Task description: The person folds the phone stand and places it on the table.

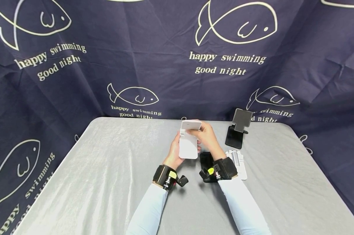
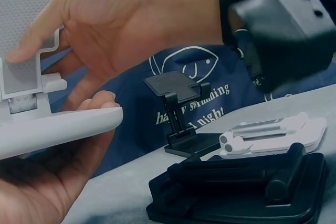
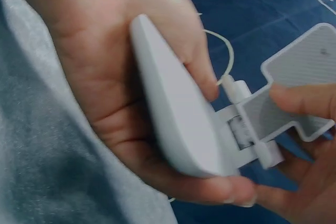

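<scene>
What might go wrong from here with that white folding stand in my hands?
The right hand pinches the grey-faced plate of the white folding stand near its hinge, so a finger might get nipped. With the left hand under its flat base, a slipped grip might drop it. The right arm's black wristband overlaps the folded black stand in the head view; lowering that arm might bump it.

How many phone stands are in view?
4: open white stand in the left hand and right hand; open black stand, back right; folded white stand and folded black stand near the right wrist.
</scene>
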`<state>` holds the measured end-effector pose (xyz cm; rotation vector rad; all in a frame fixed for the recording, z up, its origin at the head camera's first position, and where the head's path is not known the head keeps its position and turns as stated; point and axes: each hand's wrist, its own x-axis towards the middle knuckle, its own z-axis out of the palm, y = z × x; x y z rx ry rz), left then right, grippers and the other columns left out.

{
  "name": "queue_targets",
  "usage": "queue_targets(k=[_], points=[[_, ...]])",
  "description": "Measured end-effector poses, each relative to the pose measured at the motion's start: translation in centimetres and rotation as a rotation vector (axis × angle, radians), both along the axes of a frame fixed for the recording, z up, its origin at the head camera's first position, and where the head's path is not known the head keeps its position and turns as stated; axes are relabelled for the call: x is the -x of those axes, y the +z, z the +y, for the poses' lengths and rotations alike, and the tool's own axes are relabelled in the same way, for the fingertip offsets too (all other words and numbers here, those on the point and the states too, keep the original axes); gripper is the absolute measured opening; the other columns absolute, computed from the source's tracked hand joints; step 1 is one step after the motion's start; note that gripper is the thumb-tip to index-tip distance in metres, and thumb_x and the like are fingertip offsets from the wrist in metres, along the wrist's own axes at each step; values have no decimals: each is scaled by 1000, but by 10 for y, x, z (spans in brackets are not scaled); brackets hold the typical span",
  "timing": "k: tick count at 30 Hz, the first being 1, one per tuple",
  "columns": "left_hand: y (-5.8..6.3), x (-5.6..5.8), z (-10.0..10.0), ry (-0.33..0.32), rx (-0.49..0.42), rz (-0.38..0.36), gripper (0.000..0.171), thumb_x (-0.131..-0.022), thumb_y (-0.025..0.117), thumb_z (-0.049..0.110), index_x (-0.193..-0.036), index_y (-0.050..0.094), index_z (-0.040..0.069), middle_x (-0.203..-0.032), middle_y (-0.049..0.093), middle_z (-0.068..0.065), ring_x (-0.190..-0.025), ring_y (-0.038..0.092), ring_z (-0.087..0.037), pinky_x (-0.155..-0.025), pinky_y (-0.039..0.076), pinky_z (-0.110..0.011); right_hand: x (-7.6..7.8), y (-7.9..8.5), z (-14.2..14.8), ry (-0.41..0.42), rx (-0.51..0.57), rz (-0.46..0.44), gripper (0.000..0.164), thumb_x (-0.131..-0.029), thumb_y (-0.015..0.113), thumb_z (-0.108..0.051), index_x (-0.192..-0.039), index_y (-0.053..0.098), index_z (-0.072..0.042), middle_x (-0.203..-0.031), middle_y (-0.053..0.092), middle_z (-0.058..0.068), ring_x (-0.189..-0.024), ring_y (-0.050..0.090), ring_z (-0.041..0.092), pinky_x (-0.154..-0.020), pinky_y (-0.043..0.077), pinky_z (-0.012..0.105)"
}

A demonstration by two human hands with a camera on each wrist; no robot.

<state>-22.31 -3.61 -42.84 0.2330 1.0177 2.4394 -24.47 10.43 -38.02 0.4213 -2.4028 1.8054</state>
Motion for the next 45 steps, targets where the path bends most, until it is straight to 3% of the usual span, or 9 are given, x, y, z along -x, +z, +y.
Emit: queue_targets(k=[7,14,22,27,30,34,37,39,45], points=[[0,1,1,-30,-42,-31,63,-101,4,51,-117,51,10,-90,69,-14,-77,68,-25,-69,55,-37,-4,17,14,147,59,-4,74,-80,72,-4,-144,37,-13,-144,42,11,-123,50,28,-101,41,45],[0,1,3,-35,-12,-82,66,-100,6,52,-121,49,6,-90,69,-15,-76,68,-25,-69,53,-37,-12,48,15,85,7,177,107,-75,79,-9,-153,9,-32,-160,2,-2,-147,5,20,-116,11,55],[-1,1,5,-29,-8,-53,66,-101,7,51,-125,48,5,-89,68,-15,-74,67,-25,-67,55,-37,-17,65,5,-107,-339,483,124,-60,90,-41,-152,7,-37,-152,-36,-2,-139,-34,19,-110,-14,61],[-3,0,5,-28,-5,-33,61,-101,10,51,-111,55,10,-87,68,-12,-73,68,-23,-69,56,-35,-17,65,2,-33,-551,437,121,-63,88,-41,-152,5,-39,-149,-40,5,-136,-38,29,-106,-14,68],[-4,0,4,-23,-13,-30,60,-101,8,49,-109,55,12,-87,68,-11,-73,68,-22,-69,55,-36,-18,62,1,84,-619,317,102,-75,81,-22,-152,16,-36,-153,-32,2,-141,-26,33,-109,3,69],[-4,2,6,-19,-27,-46,60,-101,6,49,-115,52,13,-86,67,-13,-71,67,-25,-67,55,-37,-17,59,2,177,-645,227,66,-86,63,0,-143,43,-26,-160,8,3,-141,27,33,-96,42,48],[-4,2,6,-20,-21,-61,61,-101,6,49,-116,52,12,-86,68,-13,-70,66,-26,-67,54,-37,-18,57,1,189,-625,242,54,-85,56,7,-132,58,-20,-147,43,5,-124,52,25,-86,47,40],[-4,1,6,-17,-12,-57,62,-101,5,48,-115,52,12,-86,68,-13,-70,66,-25,-67,54,-37,-18,56,1,178,-618,273,52,-84,56,9,-128,62,-20,-134,57,5,-121,55,23,-92,47,38],[-2,-3,3,6,36,-46,61,-101,5,49,-111,52,11,-86,67,-8,-71,66,-21,-67,54,-35,-22,50,-1,154,-624,370,50,-82,57,12,-121,66,-18,-117,67,3,-108,62,20,-90,49,37]])
